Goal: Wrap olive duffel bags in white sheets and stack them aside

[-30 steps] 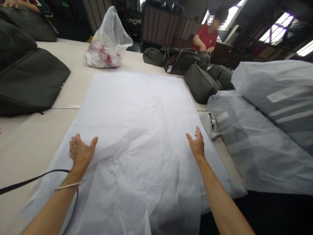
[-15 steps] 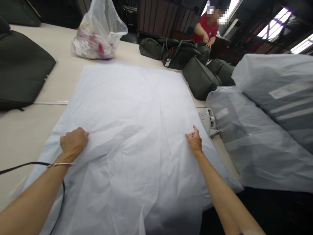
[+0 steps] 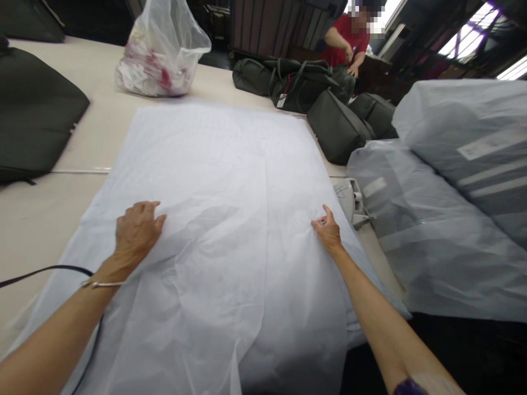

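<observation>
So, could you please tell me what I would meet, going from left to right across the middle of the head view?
Large dark bag → left hand over the white sheet → right hand pinching that sheet → stacked bundles in translucent wrapping.

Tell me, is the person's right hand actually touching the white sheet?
Touching. The head view shows the right hand pinching the white sheet between thumb and finger, with small creases beside the pinch.
</observation>
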`<move>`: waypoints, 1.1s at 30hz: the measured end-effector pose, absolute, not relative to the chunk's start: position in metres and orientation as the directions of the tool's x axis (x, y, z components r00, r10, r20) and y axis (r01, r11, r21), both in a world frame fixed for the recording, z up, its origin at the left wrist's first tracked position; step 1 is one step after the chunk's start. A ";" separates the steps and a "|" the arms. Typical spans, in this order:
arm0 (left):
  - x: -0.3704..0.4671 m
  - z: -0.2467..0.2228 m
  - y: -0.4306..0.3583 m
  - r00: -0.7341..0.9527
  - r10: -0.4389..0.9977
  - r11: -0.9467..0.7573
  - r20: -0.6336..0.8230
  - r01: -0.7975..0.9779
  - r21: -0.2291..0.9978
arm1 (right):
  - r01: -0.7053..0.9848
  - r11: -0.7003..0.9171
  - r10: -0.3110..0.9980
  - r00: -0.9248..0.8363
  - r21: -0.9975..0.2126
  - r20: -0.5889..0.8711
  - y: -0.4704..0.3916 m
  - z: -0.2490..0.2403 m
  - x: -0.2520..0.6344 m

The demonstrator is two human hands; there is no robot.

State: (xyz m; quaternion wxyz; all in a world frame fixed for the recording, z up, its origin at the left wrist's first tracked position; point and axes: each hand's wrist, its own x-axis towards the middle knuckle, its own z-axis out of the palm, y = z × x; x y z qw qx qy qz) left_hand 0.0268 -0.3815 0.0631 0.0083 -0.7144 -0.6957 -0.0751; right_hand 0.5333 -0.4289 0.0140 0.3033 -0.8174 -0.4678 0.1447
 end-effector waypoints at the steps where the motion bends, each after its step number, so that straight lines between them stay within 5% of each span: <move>1: 0.043 0.063 -0.387 0.114 0.978 -0.137 0.176 0.983 0.122 | 0.680 -0.372 0.856 0.514 -0.632 0.049 -0.429 0.015 0.534; 6: 0.131 0.045 -0.432 0.610 0.785 -0.620 0.111 0.772 0.140 | 0.693 -0.345 0.869 0.490 -0.633 0.063 -0.430 0.013 0.538; 11: 0.160 0.008 -0.482 0.786 0.589 -0.718 -0.185 0.615 0.326 | 0.715 -0.315 0.890 0.450 -0.624 0.067 -0.434 0.011 0.540; 20: 0.144 -0.012 -0.501 0.777 0.576 -0.663 -0.255 0.627 0.409 | 0.766 -0.453 0.848 0.528 -0.456 0.045 -0.433 0.019 0.544; 25: 0.130 -0.018 -0.502 0.785 0.573 -0.686 -0.234 0.616 0.386 | 0.769 -0.424 0.854 0.515 -0.478 0.071 -0.431 0.014 0.541; 29: 0.091 -0.026 -0.489 0.689 0.724 -0.677 0.015 0.707 0.205 | 0.743 -0.390 0.863 0.501 -0.543 0.065 -0.431 0.010 0.550; 33: 0.041 -0.030 -0.469 0.418 0.867 -0.443 0.272 0.896 0.033 | 0.701 -0.396 0.868 0.497 -0.593 0.009 -0.428 0.010 0.567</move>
